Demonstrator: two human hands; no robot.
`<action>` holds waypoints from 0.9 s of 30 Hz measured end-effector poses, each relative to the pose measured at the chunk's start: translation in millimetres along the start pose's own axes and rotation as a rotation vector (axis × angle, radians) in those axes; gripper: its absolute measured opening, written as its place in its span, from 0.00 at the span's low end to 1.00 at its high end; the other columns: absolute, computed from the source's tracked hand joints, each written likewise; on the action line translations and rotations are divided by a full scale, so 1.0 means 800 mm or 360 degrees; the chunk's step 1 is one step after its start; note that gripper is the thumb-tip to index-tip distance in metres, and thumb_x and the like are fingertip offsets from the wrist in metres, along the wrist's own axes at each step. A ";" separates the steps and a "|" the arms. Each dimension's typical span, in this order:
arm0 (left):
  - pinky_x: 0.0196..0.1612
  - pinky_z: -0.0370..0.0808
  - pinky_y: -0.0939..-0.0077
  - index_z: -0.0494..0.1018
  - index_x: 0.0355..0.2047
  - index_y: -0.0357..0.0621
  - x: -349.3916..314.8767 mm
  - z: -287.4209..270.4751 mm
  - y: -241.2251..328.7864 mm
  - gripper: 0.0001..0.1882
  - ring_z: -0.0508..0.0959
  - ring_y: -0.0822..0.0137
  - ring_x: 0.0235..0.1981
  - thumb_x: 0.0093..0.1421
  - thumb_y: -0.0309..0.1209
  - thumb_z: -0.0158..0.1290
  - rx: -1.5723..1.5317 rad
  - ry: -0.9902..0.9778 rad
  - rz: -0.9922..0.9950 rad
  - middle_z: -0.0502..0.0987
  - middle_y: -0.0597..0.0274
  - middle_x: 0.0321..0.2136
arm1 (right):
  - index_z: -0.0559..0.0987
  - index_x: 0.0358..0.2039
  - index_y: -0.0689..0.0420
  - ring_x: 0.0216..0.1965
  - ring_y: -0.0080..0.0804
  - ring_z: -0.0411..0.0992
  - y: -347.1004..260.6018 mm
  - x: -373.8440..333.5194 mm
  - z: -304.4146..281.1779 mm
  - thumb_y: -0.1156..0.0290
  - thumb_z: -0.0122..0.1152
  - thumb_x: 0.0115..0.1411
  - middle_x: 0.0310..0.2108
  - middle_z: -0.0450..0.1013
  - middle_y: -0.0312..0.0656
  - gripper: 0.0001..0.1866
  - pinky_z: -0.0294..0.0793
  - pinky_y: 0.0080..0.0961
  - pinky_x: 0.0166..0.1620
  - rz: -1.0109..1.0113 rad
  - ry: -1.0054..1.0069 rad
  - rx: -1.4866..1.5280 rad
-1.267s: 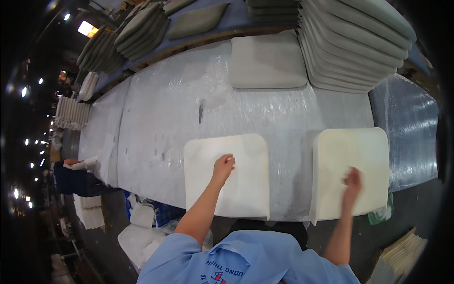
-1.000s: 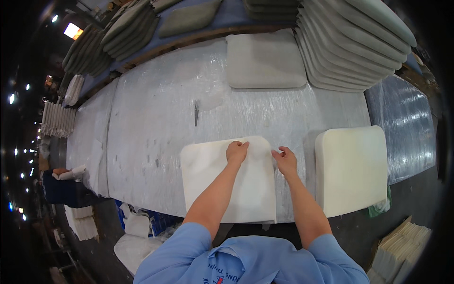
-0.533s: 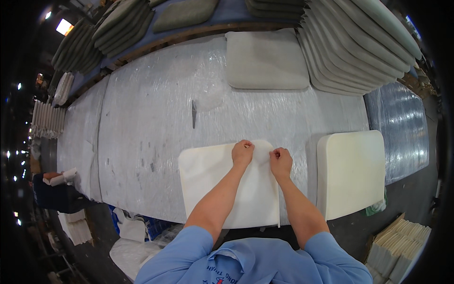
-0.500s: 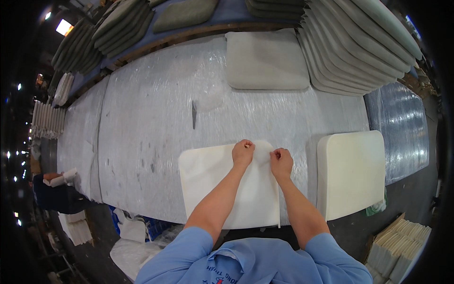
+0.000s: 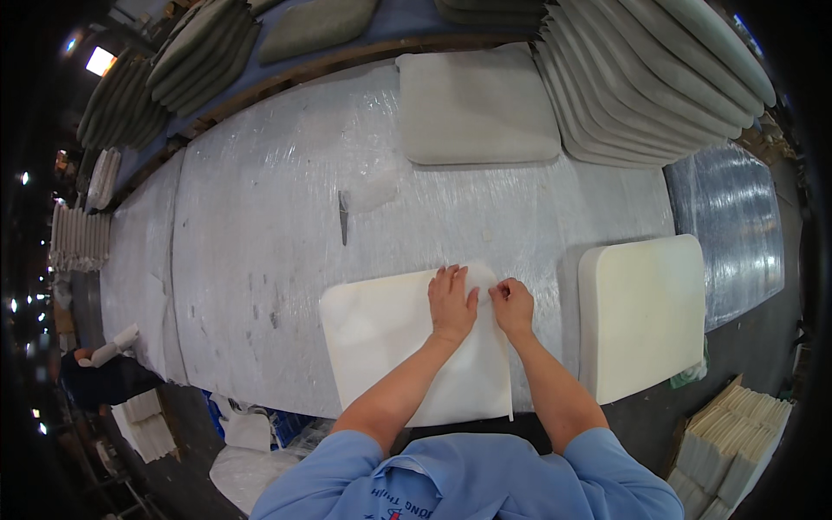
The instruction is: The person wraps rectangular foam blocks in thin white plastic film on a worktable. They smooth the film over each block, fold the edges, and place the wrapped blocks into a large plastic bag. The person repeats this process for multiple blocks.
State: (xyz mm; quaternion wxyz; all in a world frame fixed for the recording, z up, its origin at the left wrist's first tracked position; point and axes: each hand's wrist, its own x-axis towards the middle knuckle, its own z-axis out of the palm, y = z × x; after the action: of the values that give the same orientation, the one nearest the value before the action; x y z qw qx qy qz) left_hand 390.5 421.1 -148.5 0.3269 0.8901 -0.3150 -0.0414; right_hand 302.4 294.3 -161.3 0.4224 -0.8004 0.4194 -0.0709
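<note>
A thin white cushion pad (image 5: 381, 338) with rounded corners lies before me near the table's front edge. My left hand (image 5: 451, 303) rests flat on its upper part, fingers stretched and a little apart. At the pad's upper right corner my right hand (image 5: 512, 306) is closed in a pinch at the edge. The fingertips cover exactly what part of the edge they grip. Along the pad's right side runs a narrow raised border, ending in a small tail at the lower corner.
The table (image 5: 260, 225) is wrapped in clear film. Scissors (image 5: 344, 218) lie left of centre. A stack of cream foam pads (image 5: 646, 316) stands at the right. Behind are a grey cushion (image 5: 478, 104) and a tall grey cushion stack (image 5: 637, 78). A person (image 5: 104, 377) is at far left.
My left hand has opened from a pinch near the far edge and now lies flat on the pad. The right hand keeps its pinch at the corner. The view has shifted slightly.
</note>
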 end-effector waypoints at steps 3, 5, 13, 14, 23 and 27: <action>0.75 0.40 0.43 0.54 0.73 0.41 -0.010 0.013 -0.005 0.40 0.46 0.44 0.76 0.67 0.44 0.55 0.0251 -0.0450 -0.0111 0.51 0.53 0.75 | 0.80 0.43 0.58 0.38 0.42 0.77 -0.014 0.000 -0.008 0.70 0.68 0.58 0.41 0.78 0.47 0.13 0.76 0.37 0.43 0.0033 -0.0012 -0.0056; 0.76 0.37 0.43 0.48 0.75 0.41 -0.011 0.017 -0.009 0.43 0.42 0.45 0.77 0.67 0.45 0.53 0.0285 -0.0552 -0.0127 0.46 0.54 0.77 | 0.79 0.50 0.57 0.46 0.45 0.76 -0.025 -0.002 -0.020 0.70 0.66 0.60 0.48 0.76 0.48 0.17 0.74 0.40 0.50 -0.0181 0.0013 -0.0094; 0.75 0.30 0.39 0.42 0.77 0.41 -0.020 0.032 -0.031 0.45 0.36 0.46 0.78 0.67 0.45 0.48 0.0497 -0.0547 0.0074 0.40 0.50 0.78 | 0.58 0.74 0.58 0.77 0.49 0.48 -0.010 -0.011 0.010 0.58 0.50 0.70 0.75 0.54 0.47 0.35 0.38 0.60 0.74 -0.1003 -0.0515 -0.0701; 0.75 0.31 0.39 0.42 0.77 0.40 -0.018 0.034 -0.031 0.45 0.36 0.45 0.78 0.67 0.45 0.47 0.0496 -0.0542 0.0065 0.40 0.50 0.78 | 0.56 0.74 0.59 0.77 0.49 0.48 -0.002 -0.003 0.014 0.58 0.49 0.70 0.75 0.53 0.48 0.36 0.38 0.60 0.74 -0.1042 -0.0520 -0.0809; 0.75 0.32 0.38 0.46 0.76 0.38 -0.013 0.032 -0.026 0.42 0.38 0.45 0.78 0.69 0.47 0.45 0.0320 -0.0589 -0.0039 0.42 0.48 0.77 | 0.54 0.74 0.62 0.77 0.52 0.47 0.011 0.026 0.005 0.57 0.47 0.72 0.75 0.52 0.54 0.36 0.39 0.60 0.74 -0.0672 -0.0414 -0.0443; 0.75 0.32 0.39 0.45 0.76 0.38 -0.016 0.039 -0.030 0.43 0.38 0.45 0.78 0.70 0.51 0.44 0.0546 -0.0577 -0.0003 0.42 0.48 0.77 | 0.64 0.71 0.61 0.74 0.51 0.54 -0.007 0.027 0.024 0.56 0.45 0.74 0.72 0.59 0.54 0.31 0.48 0.53 0.73 -0.0957 -0.0453 -0.0480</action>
State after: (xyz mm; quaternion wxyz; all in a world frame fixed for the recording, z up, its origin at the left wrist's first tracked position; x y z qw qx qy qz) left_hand 383.9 425.4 -189.0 0.1089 0.9109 -0.3700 -0.1466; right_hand 328.5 292.0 -174.6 0.3140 -0.9431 0.1081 -0.0171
